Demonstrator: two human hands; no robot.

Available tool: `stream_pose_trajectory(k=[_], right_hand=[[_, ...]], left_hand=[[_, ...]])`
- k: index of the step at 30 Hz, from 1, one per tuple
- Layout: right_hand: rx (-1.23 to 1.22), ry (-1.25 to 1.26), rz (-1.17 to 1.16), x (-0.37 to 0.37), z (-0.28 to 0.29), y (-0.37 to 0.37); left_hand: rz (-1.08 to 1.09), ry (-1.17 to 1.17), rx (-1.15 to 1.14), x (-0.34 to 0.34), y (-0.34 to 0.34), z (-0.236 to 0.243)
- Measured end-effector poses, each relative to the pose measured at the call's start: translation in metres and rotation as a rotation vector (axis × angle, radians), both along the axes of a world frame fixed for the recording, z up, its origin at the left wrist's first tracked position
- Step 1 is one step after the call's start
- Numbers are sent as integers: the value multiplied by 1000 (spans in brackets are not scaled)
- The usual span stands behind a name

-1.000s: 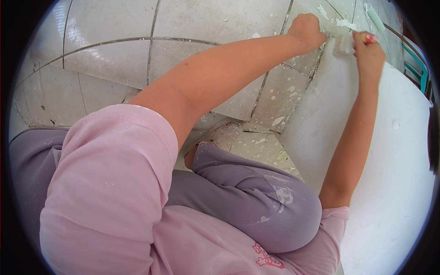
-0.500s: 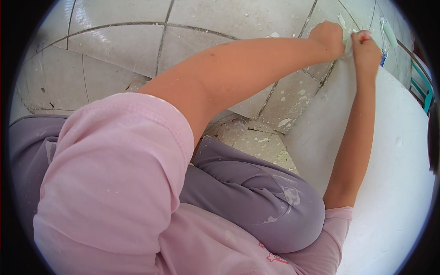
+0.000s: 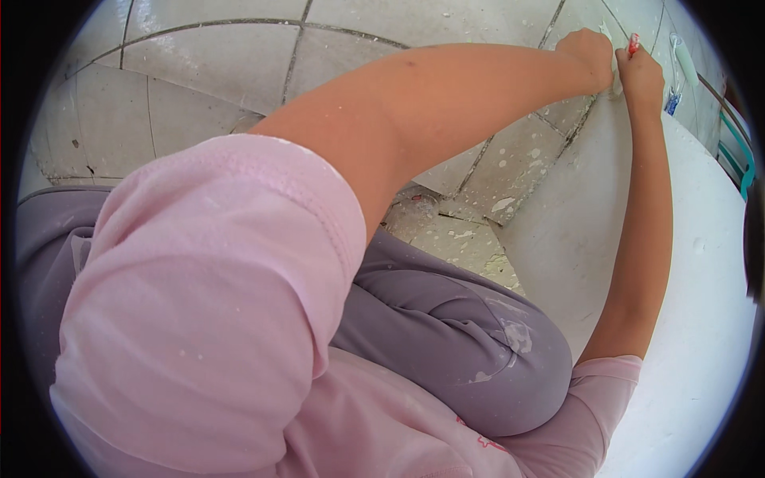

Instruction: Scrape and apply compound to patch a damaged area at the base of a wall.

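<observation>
Both my bare forearms reach toward the top right, over paint-flecked tiles [image 3: 510, 171] and the edge of a smooth white surface [image 3: 697, 287]. My left hand [image 3: 586, 60] is closed, its fingertips turned away from view beside a pale patch at that edge; whatever it may hold is hidden. Just right of it, my right hand [image 3: 641, 76] grips a red-handled tool [image 3: 633, 45], whose working end is mostly hidden between the two hands.
Right of my hands lie a pale green roller [image 3: 683, 57] and a small blue item [image 3: 673, 102]. Teal bars [image 3: 739, 159] stand at the right rim. My bent leg [image 3: 478, 350] is below, near broken, stepped tiling [image 3: 462, 247] with paint spots.
My left hand has moved rightward, up against the right hand. The right hand, still on the red-handled tool, has shifted slightly upward, and my left arm now reaches farther across.
</observation>
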State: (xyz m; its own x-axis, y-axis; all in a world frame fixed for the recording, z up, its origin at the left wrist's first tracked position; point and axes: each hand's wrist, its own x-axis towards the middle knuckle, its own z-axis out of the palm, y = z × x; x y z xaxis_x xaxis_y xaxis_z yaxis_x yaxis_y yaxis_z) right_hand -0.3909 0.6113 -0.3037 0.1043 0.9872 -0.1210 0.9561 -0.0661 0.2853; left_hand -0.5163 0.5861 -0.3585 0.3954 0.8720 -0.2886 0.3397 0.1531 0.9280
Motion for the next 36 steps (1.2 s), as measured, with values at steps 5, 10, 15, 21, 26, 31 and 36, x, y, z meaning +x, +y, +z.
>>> stream_pose_trajectory(k=[5, 10, 15, 21, 26, 31, 36], right_hand=[[27, -27, 2, -22, 31, 3], [-19, 65, -38, -12, 18, -34], [75, 69, -101, -5, 19, -60], [126, 77, -43, -17, 18, -68], [140, 36, -87, -23, 11, -73], [182, 95, -139, -38, 47, -71], [207, 40, -112, -22, 28, -83]], left_hand=[[-54, -5, 29, -9, 0, -12], [-196, 19, 59, -15, -12, -5], [-28, 20, 65, -16, -39, -4], [-80, 57, 24, -9, -20, -2], [-53, 57, -14, -8, -18, -8], [-102, 53, -24, -13, -21, -7], [-42, -6, 128, -11, -37, 11]])
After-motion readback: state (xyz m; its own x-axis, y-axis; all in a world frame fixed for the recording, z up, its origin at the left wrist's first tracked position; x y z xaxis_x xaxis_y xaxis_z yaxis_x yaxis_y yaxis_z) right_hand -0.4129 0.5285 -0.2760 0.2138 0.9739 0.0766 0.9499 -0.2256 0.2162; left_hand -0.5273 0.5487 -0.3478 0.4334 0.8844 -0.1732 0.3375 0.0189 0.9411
